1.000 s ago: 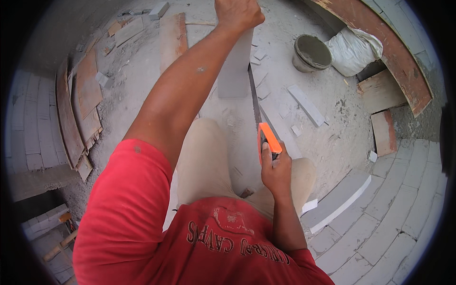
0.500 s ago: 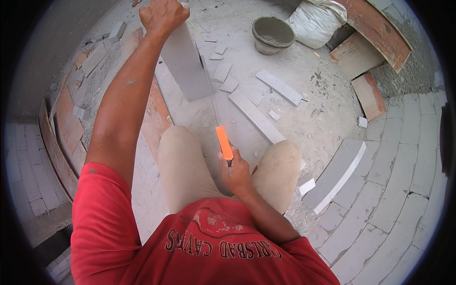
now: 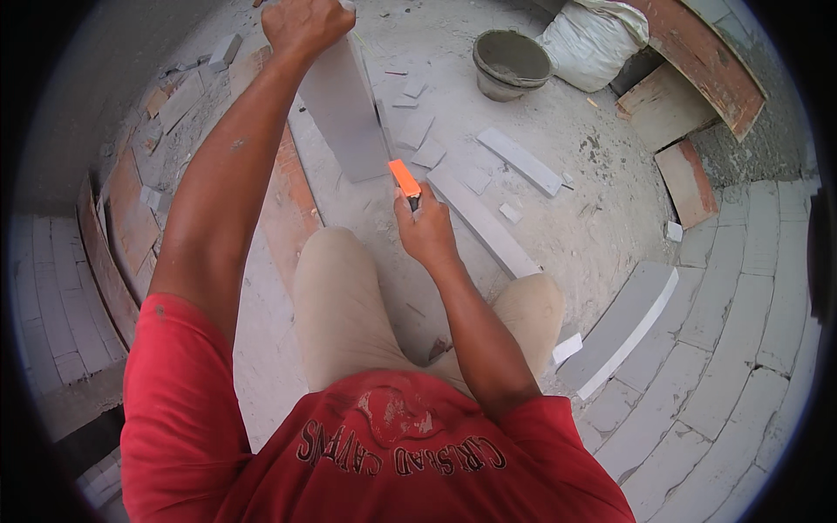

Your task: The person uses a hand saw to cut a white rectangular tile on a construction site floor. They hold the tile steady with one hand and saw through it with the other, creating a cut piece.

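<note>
A grey lightweight concrete block (image 3: 343, 122) stands on end on the floor ahead of my knees. My left hand (image 3: 307, 28) is closed over its top end, with the arm stretched far forward. Gripped in my right hand (image 3: 427, 228) is a hand saw with an orange handle (image 3: 404, 178). The handle is close to the block's lower right edge. Most of the blade is hidden along the block's right side, where a narrow gap runs down the edge. How deep the blade sits I cannot tell.
Cut block strips (image 3: 484, 222) and small offcuts (image 3: 429, 153) lie right of the block. Farther off stand a dark bucket (image 3: 513, 65) and a white sack (image 3: 593, 44). Boards (image 3: 684, 183) lean at the right, near a block wall (image 3: 697, 366). Rubble and boards (image 3: 131, 209) lie left.
My right hand has pushed the saw forward, away from my body, so its handle is now near the block and less blade shows. My left hand keeps its hold on the block's top.
</note>
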### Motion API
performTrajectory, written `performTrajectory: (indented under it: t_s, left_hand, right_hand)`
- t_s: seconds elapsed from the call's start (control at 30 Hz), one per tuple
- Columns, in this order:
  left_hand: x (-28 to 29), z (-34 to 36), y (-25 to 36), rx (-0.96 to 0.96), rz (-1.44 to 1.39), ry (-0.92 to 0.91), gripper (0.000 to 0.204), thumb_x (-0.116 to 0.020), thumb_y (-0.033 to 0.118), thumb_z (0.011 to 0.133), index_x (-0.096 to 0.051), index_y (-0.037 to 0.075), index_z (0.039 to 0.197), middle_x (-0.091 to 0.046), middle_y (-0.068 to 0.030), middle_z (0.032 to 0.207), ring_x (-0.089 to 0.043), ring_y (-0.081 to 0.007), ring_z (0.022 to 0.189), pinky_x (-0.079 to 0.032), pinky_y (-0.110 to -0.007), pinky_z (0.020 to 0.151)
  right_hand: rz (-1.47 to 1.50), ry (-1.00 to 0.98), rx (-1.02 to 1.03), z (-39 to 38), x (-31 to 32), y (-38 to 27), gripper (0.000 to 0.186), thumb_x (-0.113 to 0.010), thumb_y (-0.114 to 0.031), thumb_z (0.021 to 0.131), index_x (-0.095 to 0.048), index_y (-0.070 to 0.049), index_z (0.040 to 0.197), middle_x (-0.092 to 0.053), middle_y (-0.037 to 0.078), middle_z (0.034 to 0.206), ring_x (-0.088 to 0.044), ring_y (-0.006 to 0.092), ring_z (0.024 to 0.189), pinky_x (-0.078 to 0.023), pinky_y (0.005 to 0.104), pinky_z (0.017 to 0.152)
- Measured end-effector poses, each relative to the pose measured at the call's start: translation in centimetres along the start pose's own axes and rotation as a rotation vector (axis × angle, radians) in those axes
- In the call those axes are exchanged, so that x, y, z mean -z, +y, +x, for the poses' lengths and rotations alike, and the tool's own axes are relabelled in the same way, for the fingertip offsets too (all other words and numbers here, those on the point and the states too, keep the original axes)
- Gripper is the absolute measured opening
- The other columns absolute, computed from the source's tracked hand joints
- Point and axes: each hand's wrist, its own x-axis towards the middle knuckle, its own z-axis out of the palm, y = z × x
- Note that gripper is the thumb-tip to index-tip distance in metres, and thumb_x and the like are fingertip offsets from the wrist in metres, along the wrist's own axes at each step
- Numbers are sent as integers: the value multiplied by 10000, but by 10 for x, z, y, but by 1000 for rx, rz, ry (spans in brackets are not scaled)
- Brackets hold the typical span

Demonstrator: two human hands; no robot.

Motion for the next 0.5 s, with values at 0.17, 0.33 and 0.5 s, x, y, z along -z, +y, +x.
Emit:
performTrajectory:
  t_s: [0.17,0.33,0.5]
  left_hand:
    - [-12,5,-21,17,-115,78,323,-653,310,843,-777,77,1029,-764,-165,1105,-733,-328,1039,-521,-546,891]
    - [-4,11,2,-63,-127,99,310,-635,288,842,-785,76,1011,-778,-157,1065,-746,-323,1018,-522,-548,868]
    - [-9,25,-17,41,-136,-29,282,-664,263,803,-797,83,974,-790,-157,998,-768,-323,947,-523,-553,855]
  right_hand:
    - [21,11,74,-101,26,1,302,-604,-271,1053,-624,23,1122,-669,202,713,-727,372,692,-528,442,652]
    - [-235,29,30,31,-11,-16,353,-610,-257,1056,-585,81,1155,-702,300,816,-710,497,774,-549,527,665]
    - [-143,3,18,-33,-9,-8,325,-576,-258,1072,-563,37,1206,-701,288,807,-721,497,811,-545,554,708]
